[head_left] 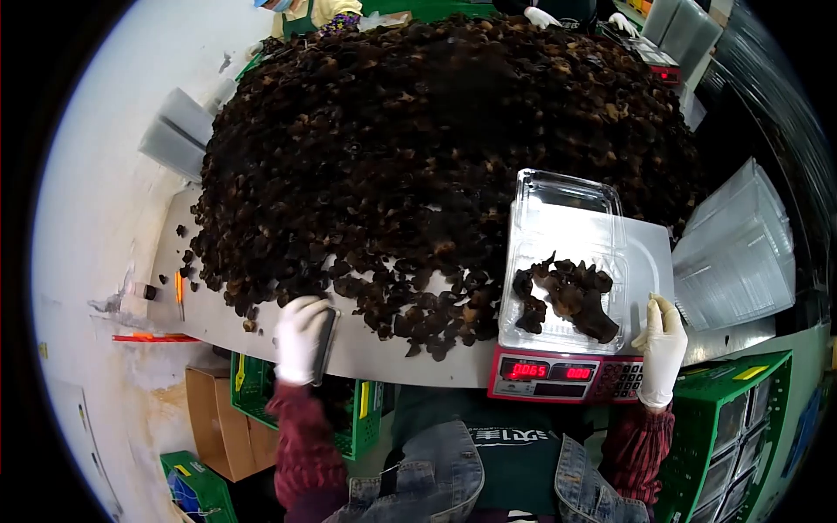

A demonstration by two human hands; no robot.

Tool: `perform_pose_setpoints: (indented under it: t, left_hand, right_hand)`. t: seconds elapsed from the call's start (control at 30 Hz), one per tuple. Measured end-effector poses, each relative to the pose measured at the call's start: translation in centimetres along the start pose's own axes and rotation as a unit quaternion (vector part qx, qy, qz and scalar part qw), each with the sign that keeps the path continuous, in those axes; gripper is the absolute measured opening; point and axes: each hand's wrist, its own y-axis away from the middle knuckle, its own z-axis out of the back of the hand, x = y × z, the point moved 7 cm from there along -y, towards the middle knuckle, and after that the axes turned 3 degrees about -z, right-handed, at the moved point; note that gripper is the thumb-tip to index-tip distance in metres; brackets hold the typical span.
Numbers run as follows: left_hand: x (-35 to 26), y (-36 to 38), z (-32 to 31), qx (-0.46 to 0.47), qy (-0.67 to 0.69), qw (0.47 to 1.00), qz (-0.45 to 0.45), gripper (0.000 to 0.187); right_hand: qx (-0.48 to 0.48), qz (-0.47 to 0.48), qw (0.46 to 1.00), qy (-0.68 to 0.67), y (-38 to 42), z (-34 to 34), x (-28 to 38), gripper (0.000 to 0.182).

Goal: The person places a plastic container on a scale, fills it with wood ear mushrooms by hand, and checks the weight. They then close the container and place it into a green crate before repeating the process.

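Note:
My left hand (299,338), in a white glove, is at the table's front edge. It grips a dark, flat, thin-edged object (327,345) whose kind I cannot make out. My right hand (663,350), also gloved, is by the right front corner of a red-and-white digital scale (649,261), with thumb and fingers apart and nothing visible in them. On the scale lies an open clear plastic box (511,318), its lid (571,187) folded back. Dark, curled pieces of wood ear mushroom (571,296) lie inside. The red display (528,371) reads about 0.065.
A large heap of dried wood ear (436,131) covers most of the table (418,370). Stacked clear boxes (737,253) stand right. Green crates (732,375) and a cardboard box (214,418) are below. An orange-handled tool (180,286) lies left. Co-workers' gloved hands (542,17) are across the heap.

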Motion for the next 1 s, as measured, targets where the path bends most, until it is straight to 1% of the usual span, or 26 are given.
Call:
perform_pose_setpoints:
  t: [0.03,0.07,0.13,0.2,0.27,0.3,0.33,0.4,0.43,0.53,0.6,0.67,0.7,0.73,0.77,0.8,0.83,0.87,0.9,0.93,0.97,1.0]
  left_hand:
    - [-1.7,-1.6,-2.6,-0.019,0.004,0.997,-0.079,0.017]
    - [-3.5,-3.2,-5.1,-0.025,0.021,0.992,-0.122,0.014]
    - [-5.6,-6.4,-9.5,-0.038,0.047,0.982,-0.179,0.015]
    - [-7.1,-9.0,-13.2,-0.034,-0.034,0.978,-0.203,0.017]
    - [-6.9,-10.7,-16.6,0.007,-0.135,0.976,-0.168,0.019]
    - [-6.4,-11.3,-17.7,0.005,-0.150,0.978,-0.146,0.015]
    - [-6.4,-11.4,-17.7,0.004,-0.149,0.978,-0.145,0.015]
    - [-5.8,-11.5,-17.5,0.019,-0.084,0.988,-0.130,0.013]
    - [-6.2,-11.2,-16.5,0.005,-0.051,0.988,-0.146,0.010]
    - [-5.8,-10.1,-14.0,0.018,0.008,0.995,-0.096,0.009]
    - [-5.5,-9.1,-12.3,0.007,-0.006,0.995,-0.098,0.009]
    - [-4.6,-7.8,-9.5,-0.031,0.081,0.992,-0.096,0.010]
    - [-3.9,-6.7,-7.1,-0.059,0.072,0.992,-0.081,0.008]
    - [-3.5,-5.4,-4.0,-0.095,0.079,0.990,-0.074,0.006]
    - [-0.7,-3.6,-1.7,-0.131,0.094,0.987,0.012,0.005]
    - [0.8,-1.8,1.4,-0.176,0.057,0.982,0.026,0.005]
    - [3.6,0.3,3.9,-0.204,-0.036,0.977,0.043,0.008]
    - [9.2,3.2,5.6,-0.227,-0.015,0.965,0.128,0.011]
    - [12.8,5.6,7.4,-0.185,-0.141,0.963,0.134,0.024]
    - [14.0,7.6,8.8,-0.144,-0.165,0.946,0.239,0.041]
    - [15.7,9.2,9.2,-0.055,-0.235,0.921,0.307,0.047]
    - [17.5,11.2,9.4,0.037,-0.298,0.879,0.369,0.053]
  right_hand:
    - [-0.010,0.007,1.000,0.009,0.1,0.1,0.1,0.024]
    - [-0.021,0.014,1.000,0.017,0.3,0.2,0.2,0.025]
    - [-0.018,0.010,1.000,0.016,0.6,0.5,0.3,0.025]
    - [-0.020,0.017,0.999,0.029,0.8,1.1,0.1,0.025]
    - [-0.026,0.010,0.999,0.026,1.1,1.6,0.0,0.023]
    - [-0.031,0.002,0.999,0.021,1.2,1.9,-0.2,0.022]
    - [-0.031,0.003,0.999,0.022,1.1,2.1,-0.2,0.022]
    - [-0.043,0.009,0.999,0.029,1.0,2.6,-0.6,0.022]
    - [-0.050,0.025,0.998,0.036,0.8,2.6,-0.8,0.023]
    - [-0.035,-0.004,0.999,0.017,0.5,2.4,-1.0,0.023]
    - [-0.028,0.008,0.999,0.022,0.2,1.9,-0.8,0.024]
    - [-0.021,0.013,0.999,0.022,0.3,1.6,-0.4,0.024]
    - [-0.021,0.028,0.999,0.035,0.0,1.8,-0.5,0.022]
    - [-0.042,0.013,0.998,0.039,0.4,1.8,0.1,0.023]
    - [-0.042,0.021,0.998,0.043,0.3,2.0,-0.2,0.024]
    - [-0.045,0.029,0.997,0.047,0.0,2.6,-0.8,0.025]
    - [-0.041,0.027,0.998,0.050,-0.2,2.8,-1.3,0.026]
    - [-0.039,0.026,0.997,0.054,-0.5,3.1,-1.7,0.027]
    - [-0.037,0.024,0.997,0.057,-0.6,3.3,-2.0,0.028]
    - [-0.037,0.014,0.998,0.056,-0.7,3.3,-2.1,0.028]
    - [-0.037,0.021,0.997,0.057,-0.9,3.3,-2.3,0.028]
    - [-0.037,0.027,0.997,0.059,-1.1,3.4,-2.4,0.028]
